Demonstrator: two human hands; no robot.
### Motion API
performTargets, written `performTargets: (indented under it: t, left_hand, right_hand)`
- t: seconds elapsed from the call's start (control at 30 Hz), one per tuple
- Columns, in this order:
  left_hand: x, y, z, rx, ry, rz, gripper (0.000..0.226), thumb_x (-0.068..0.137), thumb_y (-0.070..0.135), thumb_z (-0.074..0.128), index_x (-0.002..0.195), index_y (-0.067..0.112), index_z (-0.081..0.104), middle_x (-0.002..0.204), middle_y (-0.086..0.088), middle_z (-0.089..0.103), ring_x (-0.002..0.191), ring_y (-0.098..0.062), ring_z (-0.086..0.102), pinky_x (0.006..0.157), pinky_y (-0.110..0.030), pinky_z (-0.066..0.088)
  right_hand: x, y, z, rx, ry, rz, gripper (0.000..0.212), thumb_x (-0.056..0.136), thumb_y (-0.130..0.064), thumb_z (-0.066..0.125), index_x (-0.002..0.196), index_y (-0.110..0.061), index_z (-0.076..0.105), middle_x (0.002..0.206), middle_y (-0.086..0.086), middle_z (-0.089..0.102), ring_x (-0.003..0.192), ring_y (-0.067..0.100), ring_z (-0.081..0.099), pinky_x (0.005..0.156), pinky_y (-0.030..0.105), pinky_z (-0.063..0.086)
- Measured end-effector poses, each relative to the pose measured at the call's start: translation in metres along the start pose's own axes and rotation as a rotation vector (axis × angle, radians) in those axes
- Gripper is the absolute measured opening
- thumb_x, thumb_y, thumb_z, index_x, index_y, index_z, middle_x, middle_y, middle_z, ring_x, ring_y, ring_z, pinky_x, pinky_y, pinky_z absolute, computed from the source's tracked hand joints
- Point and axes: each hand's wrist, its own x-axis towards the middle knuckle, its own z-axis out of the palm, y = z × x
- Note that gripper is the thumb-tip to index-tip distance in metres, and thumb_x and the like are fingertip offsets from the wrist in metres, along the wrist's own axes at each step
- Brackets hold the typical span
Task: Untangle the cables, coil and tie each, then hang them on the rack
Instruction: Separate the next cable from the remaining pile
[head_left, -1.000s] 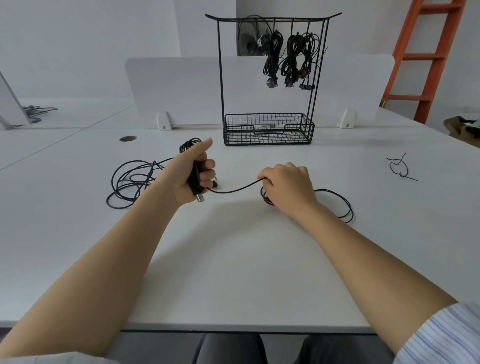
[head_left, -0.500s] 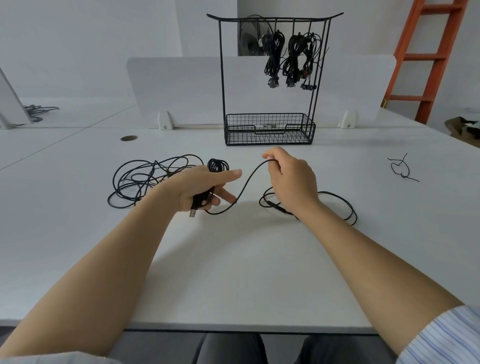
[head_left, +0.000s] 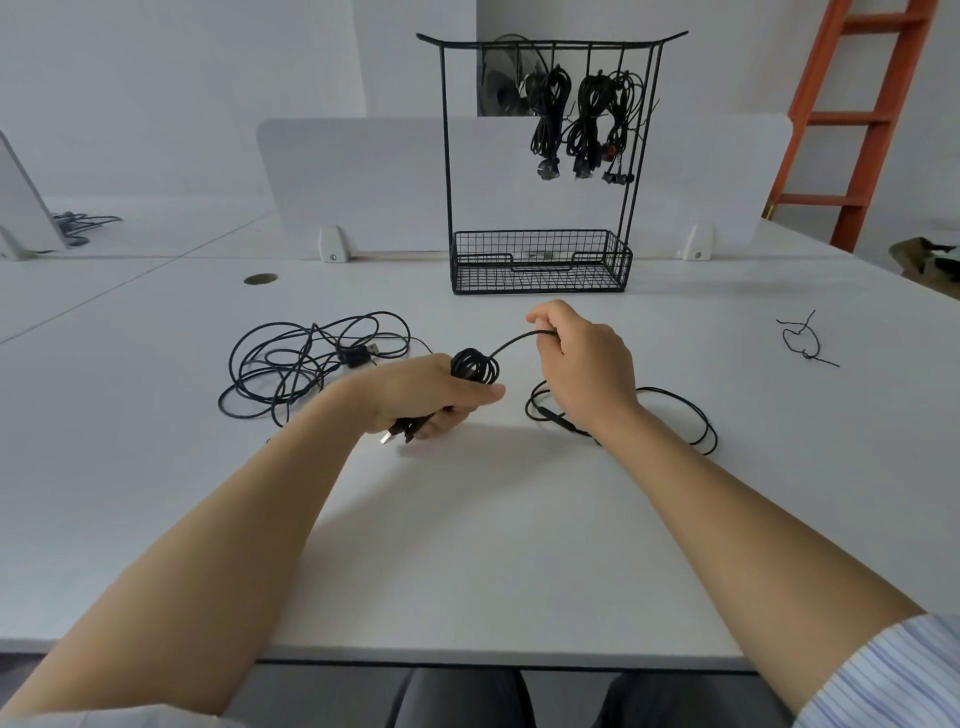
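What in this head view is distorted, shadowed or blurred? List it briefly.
Head view: wide-angle bending bows the black wire rack posts and tilts the orange ladder; light is soft and even, with faint shadows on the white table under the left hand and right hand; no glare; the thin black coiled cable stays fairly sharp.

Matt white table (head_left: 467, 545), black wire rack (head_left: 540, 260)

Table (head_left: 467, 545): white, fills most of the frame.
Rack (head_left: 540, 260): upper centre, black wire, its basket base on the table.
Tangle (head_left: 306, 364): loose black cable, left of centre.
Loops (head_left: 675, 415): black cable, right of centre.
Tie (head_left: 802, 340): small, knotted, far right.
Divider (head_left: 363, 176): white, across the back.
Hole (head_left: 260, 279): round, upper left.
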Motion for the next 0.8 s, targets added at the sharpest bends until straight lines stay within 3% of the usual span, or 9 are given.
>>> performTargets:
  t: [0.07,0.13,0.33,0.4,0.5,0.57,0.67,0.8]
  left_hand:
    - [0.001,-0.001,-0.002,-0.145,0.057,0.038,0.047,0.095,0.034,0.045,0.055,0.014,0.032,0.043,0.003,0.031,0.040,-0.013,0.027,0.040,-0.018,0.028]
    - [0.002,-0.001,-0.004,-0.326,0.138,0.095,0.046,0.097,0.037,0.040,0.058,0.013,0.036,0.042,0.003,0.030,0.040,-0.013,0.027,0.038,-0.019,0.027]
    - [0.006,0.002,-0.006,-0.684,0.524,0.336,0.049,0.101,0.040,0.029,0.066,0.010,0.048,0.037,0.005,0.033,0.036,-0.011,0.030,0.041,-0.019,0.027]
    - [0.007,0.002,-0.009,-0.800,0.633,0.387,0.050,0.101,0.041,0.026,0.076,0.011,0.057,0.036,0.005,0.032,0.035,-0.011,0.030,0.041,-0.019,0.028]
    - [0.005,0.001,-0.017,-0.971,0.683,0.369,0.049,0.100,0.044,0.027,0.084,0.014,0.062,0.037,0.006,0.028,0.034,-0.009,0.027,0.038,-0.017,0.027]
    - [0.004,-0.002,-0.021,-0.987,0.670,0.317,0.053,0.098,0.050,0.028,0.081,0.013,0.062,0.038,0.006,0.026,0.035,-0.009,0.025,0.037,-0.016,0.025]
    - [0.004,-0.004,-0.018,-0.831,0.591,0.270,0.053,0.096,0.051,0.031,0.080,0.011,0.060,0.038,0.007,0.027,0.035,-0.010,0.025,0.038,-0.016,0.025]
    - [0.002,-0.001,-0.011,-0.651,0.496,0.317,0.038,0.098,0.034,0.037,0.075,0.009,0.055,0.040,0.009,0.028,0.039,-0.008,0.025,0.040,-0.017,0.025]
  right_hand:
    - [0.001,0.002,-0.001,-0.001,0.002,0.018,0.029,0.093,-0.009,0.039,0.116,-0.013,0.057,0.090,0.007,0.067,0.083,0.030,0.055,0.072,0.034,0.041]
    - [0.002,0.004,0.000,-0.015,-0.001,0.027,0.029,0.093,-0.010,0.041,0.116,-0.013,0.058,0.098,0.007,0.068,0.090,0.030,0.057,0.073,0.032,0.042]
    - [0.004,0.004,0.004,-0.068,-0.056,-0.028,0.026,0.095,-0.012,0.039,0.113,-0.015,0.058,0.078,0.008,0.064,0.075,0.029,0.052,0.065,0.033,0.039]
    - [0.004,0.005,0.005,-0.048,-0.095,-0.057,0.028,0.096,-0.013,0.037,0.115,-0.018,0.057,0.061,-0.002,0.050,0.068,0.026,0.045,0.061,0.031,0.035]
    - [0.002,0.005,0.006,-0.044,-0.187,-0.113,0.030,0.098,-0.015,0.034,0.118,-0.020,0.056,0.054,-0.010,0.036,0.065,0.025,0.042,0.061,0.029,0.031]
    - [0.002,0.003,0.006,-0.043,-0.220,-0.133,0.031,0.098,-0.016,0.033,0.119,-0.020,0.056,0.054,-0.009,0.036,0.066,0.026,0.043,0.062,0.030,0.033]
    - [0.001,0.002,0.006,-0.016,-0.206,-0.121,0.030,0.098,-0.016,0.033,0.118,-0.020,0.056,0.053,-0.010,0.036,0.067,0.026,0.046,0.062,0.031,0.035]
    - [0.002,0.003,0.005,-0.031,-0.188,-0.090,0.031,0.098,-0.015,0.031,0.119,-0.019,0.054,0.055,-0.013,0.035,0.066,0.021,0.042,0.059,0.030,0.030]
